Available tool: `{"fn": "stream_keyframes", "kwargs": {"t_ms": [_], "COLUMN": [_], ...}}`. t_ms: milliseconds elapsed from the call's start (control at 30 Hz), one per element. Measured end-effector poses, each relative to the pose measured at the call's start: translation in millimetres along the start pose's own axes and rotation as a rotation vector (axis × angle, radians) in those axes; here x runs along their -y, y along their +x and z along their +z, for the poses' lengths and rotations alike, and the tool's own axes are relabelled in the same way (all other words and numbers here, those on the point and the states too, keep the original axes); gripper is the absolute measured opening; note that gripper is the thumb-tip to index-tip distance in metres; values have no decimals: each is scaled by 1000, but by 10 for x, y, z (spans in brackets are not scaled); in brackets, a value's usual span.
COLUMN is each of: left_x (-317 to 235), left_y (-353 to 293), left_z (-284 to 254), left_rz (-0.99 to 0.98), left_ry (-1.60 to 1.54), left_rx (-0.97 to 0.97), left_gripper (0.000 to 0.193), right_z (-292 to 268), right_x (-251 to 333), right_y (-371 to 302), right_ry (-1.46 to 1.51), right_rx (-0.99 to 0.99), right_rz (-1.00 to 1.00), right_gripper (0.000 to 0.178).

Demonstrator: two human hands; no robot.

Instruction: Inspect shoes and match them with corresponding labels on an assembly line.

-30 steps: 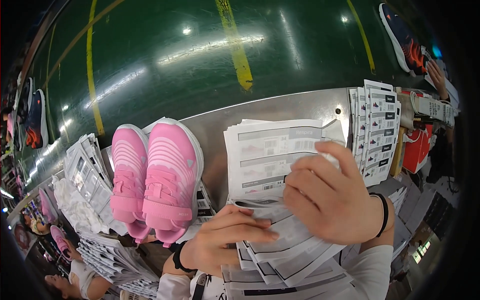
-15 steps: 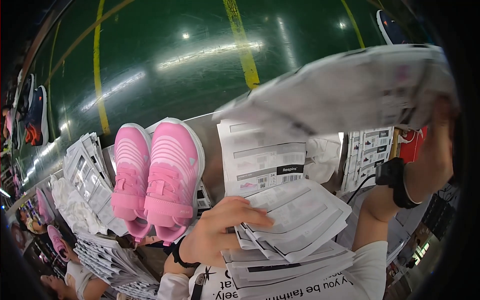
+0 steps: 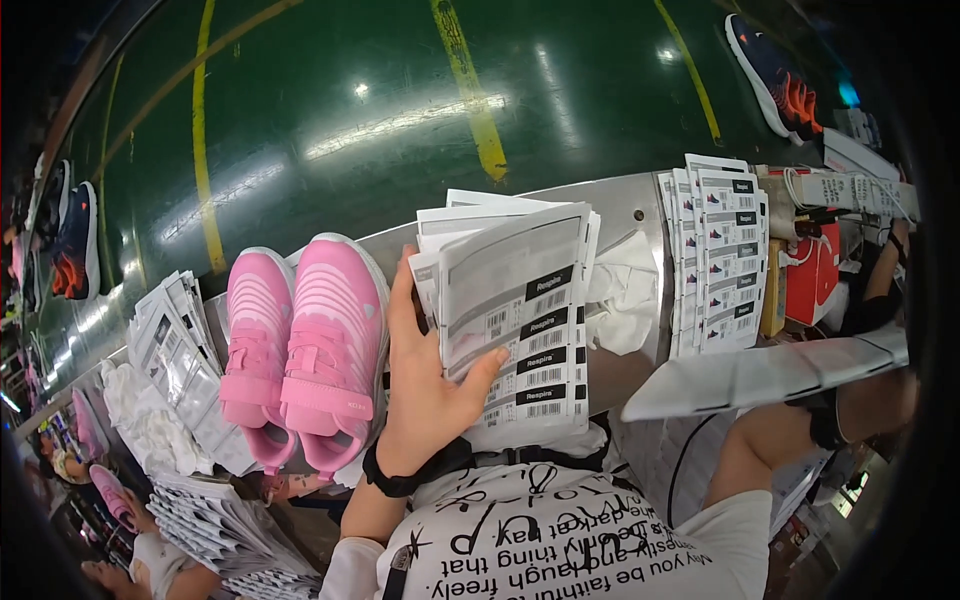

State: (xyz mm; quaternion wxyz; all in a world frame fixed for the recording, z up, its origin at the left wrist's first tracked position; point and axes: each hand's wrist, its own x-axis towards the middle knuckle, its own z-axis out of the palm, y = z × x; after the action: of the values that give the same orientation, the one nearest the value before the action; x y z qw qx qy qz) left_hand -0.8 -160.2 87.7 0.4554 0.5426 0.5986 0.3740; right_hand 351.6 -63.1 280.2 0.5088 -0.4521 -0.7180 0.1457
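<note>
A thick stack of white printed sheets (image 3: 525, 255), each with a black label patch and barcodes, stands in front of my body. My left hand (image 3: 425, 390) is closed on its left edge, with the thumb across the front and the fingers behind. Off to the right, my right hand (image 3: 882, 400) grips another sheaf of white sheets (image 3: 740, 385), seen nearly edge-on; the fingers are dim and partly cut off by the rim. Close to my left hand sits a pair of pink shoes (image 3: 335, 330) with straps, toes pointing away from me.
A metal ledge (image 3: 625, 195) runs along the green surface (image 3: 350, 90) with yellow lines. Overlapping labelled sheets (image 3: 715, 260) lie at the right, beside a red box (image 3: 812, 270). Crumpled white paper (image 3: 625, 300) lies between. Dark shoes (image 3: 775, 80) rest far right. Another person (image 3: 165, 565) is at lower left.
My right hand has swung its sheaf down and toward me, uncovering the labelled sheets at the right. My left hand has moved up and now grips the stack upright by its left edge.
</note>
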Motion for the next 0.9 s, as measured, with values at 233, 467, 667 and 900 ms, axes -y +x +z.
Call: {"fn": "stream_keyframes", "kwargs": {"t_ms": [233,467,667,900], "left_x": [-378,-493,-324,-256], "left_y": [-295,-453,-605,-624], "left_z": [-104,-65,14,179], "left_rz": [12,-264,-81,134], "left_ry": [481,-318,-238,-185], "left_rx": [-249,285,184,175], "left_gripper": [88,36,35,48], "right_z": [1020,1777,1810,2089], "right_x": [-323,-109,459,504], "right_y": [-224,-327,-1037,-1417], "right_ry": [322,-125,-15,3], "right_rx": [507,402,281,93], "right_rz": [471,-40,107,122], "right_gripper": [30,19,27,21]}}
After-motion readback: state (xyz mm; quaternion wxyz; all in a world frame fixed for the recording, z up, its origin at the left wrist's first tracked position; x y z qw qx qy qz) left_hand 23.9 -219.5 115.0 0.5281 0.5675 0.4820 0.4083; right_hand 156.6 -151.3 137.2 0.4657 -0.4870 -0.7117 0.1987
